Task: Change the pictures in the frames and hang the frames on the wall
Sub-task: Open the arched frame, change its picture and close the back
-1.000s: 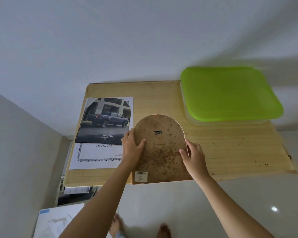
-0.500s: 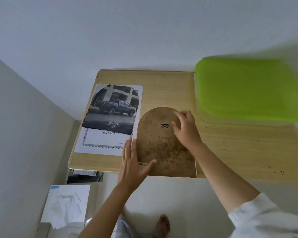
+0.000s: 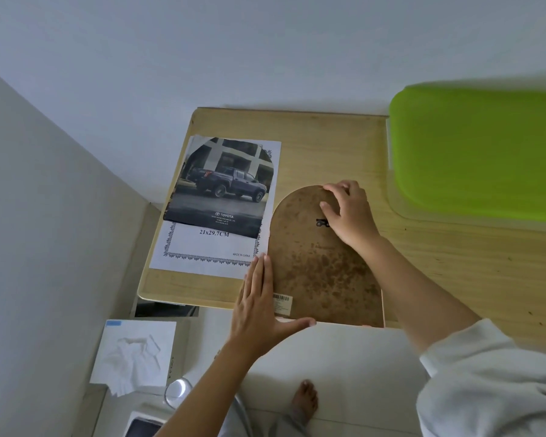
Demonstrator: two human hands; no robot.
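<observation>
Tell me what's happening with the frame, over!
Left hand flat on frame, lower left corner; right hand curled over its arched top. Frame face down on table, backing up. Truck picture beside it, not blocking.

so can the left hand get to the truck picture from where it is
Probably yes: the left hand lies flat against the frame, fingertips nearly at the truck picture, which lies uncovered on the table with nothing between.
</observation>
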